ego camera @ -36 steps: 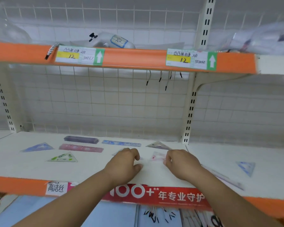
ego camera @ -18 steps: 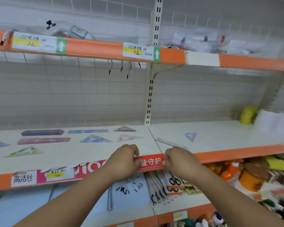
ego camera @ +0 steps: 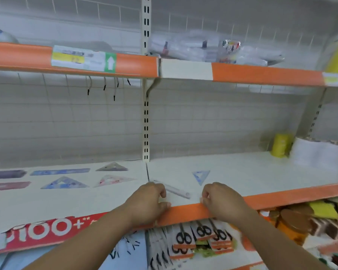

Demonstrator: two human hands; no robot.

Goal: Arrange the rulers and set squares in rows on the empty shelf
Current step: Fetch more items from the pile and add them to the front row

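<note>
Since the thin clear ruler (ego camera: 172, 190) behind the shelf lip (ego camera: 183, 212) looks slick, pinch its end; left hand (ego camera: 146, 201) and right hand (ego camera: 222, 201) curl empty.

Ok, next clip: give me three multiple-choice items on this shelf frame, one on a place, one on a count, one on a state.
1. Where does the small blue set square lie?
A. on the middle shelf, right of the upright post
B. on the top shelf
C. among the scissors below

2. How many set squares show left of the post?
A. one
B. three
C. six

3. How does the clear ruler lie?
A. upright against the back grid
B. hung from a hook
C. flat, slanted to the shelf's front edge

Answers:
1 A: it lies alone on the white board just right of the post.
2 B: the grey set square, the wide blue set square and the pink set square.
3 C: it lies flat, askew to the orange front edge.
</note>
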